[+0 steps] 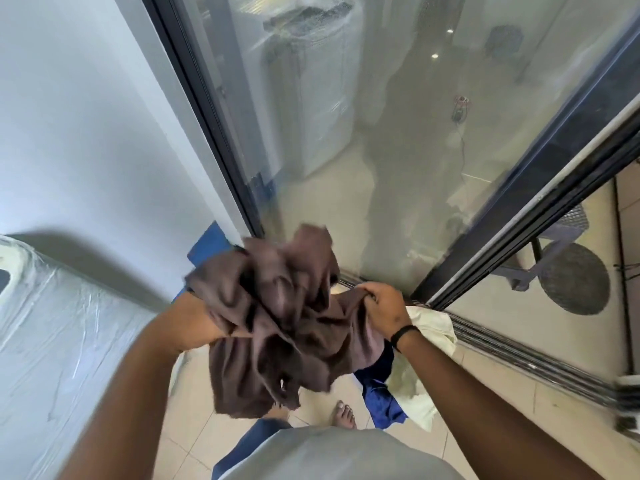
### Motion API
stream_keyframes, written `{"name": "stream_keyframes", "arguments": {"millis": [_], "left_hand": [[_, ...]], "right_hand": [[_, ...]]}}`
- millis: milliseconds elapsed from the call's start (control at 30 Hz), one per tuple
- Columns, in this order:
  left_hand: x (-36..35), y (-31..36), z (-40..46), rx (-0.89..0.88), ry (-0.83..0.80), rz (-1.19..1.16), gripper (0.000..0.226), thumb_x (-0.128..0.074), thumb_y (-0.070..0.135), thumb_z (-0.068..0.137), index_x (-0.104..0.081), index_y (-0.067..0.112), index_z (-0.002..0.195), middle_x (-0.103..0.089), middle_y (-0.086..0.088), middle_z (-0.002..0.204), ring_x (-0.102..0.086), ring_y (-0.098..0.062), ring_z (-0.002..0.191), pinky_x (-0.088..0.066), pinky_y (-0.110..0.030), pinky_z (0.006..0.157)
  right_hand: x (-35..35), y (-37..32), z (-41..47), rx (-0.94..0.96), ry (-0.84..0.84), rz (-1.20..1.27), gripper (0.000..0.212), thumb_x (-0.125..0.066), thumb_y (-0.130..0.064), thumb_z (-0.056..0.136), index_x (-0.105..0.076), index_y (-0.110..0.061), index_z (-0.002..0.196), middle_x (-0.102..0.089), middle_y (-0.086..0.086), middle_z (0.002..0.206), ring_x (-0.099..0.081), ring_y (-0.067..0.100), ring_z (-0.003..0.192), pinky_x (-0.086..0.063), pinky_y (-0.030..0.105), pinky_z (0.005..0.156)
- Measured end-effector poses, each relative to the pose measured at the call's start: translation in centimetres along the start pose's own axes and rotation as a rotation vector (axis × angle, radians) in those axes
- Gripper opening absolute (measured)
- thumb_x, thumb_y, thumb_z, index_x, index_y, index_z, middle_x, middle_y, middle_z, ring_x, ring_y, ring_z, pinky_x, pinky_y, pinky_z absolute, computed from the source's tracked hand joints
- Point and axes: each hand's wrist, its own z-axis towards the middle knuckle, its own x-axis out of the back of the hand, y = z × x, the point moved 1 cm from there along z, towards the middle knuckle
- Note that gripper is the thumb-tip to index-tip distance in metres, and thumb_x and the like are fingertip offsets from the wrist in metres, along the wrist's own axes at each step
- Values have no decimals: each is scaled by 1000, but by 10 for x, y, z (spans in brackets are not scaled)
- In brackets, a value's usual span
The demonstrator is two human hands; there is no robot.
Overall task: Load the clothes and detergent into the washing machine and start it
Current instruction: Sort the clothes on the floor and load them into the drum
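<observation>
- The brown cloth (287, 320) is hanging crumpled, with many folds.
- The left hand (204, 320) is mostly hidden but gripping it; the right hand (382, 306) is pinching its edge.

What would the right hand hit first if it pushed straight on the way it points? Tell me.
The right hand points left, gripping the brown cloth. Going straight on, it would press into that bunched cloth first, then probably the left forearm behind it; depth is unclear.

brown garment (284, 320), blue cloth (381, 393), pale yellow cloth (429, 327)
</observation>
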Motion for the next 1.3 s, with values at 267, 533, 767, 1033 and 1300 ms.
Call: {"name": "stream_keyframes", "arguments": {"millis": [267,533,767,1033,1300], "left_hand": [[-73,-19,0,-114,-365,685,45,-59,56,71,-53,39,112,-57,14,99,-58,-17,103,-42,-35,86],[-103,-14,-3,-154,150,336,74,-73,51,68,-42,15,126,-47,-3,118,-57,-26,101,-48,-41,83],[-115,-26,0,-209,-159,316,110,-68,54,71,-7,32,160,-46,0,148,-51,-20,130,-47,-37,100],[-131,-13,2,-268,-44,423,58,-51,56,65,-55,24,113,-63,6,97,-59,-21,93,-46,-39,78],[-125,3,-5,-356,210,320,69,-80,29,56,-37,22,110,-56,4,103,-55,-24,95,-34,-35,78]], "right_hand": [[28,-85,-9,148,104,199,29,-55,-17,81,-77,-10,100,-75,-5,96,-70,12,92,-56,36,87],[-12,-94,-47,229,-199,272,28,-63,-25,90,-76,-9,109,-69,0,123,-61,8,119,-44,35,109],[17,-113,-63,294,-562,412,22,-63,-8,82,-74,8,92,-61,16,105,-59,14,98,-44,26,93],[38,-124,-53,271,-502,-259,144,-87,-67,43,1,-42,155,-20,-4,160,-17,12,149,-26,33,120],[17,-95,-47,438,-396,-342,62,-69,-40,68,-46,-38,126,-68,-4,84,-66,23,81,-55,37,71]]}}
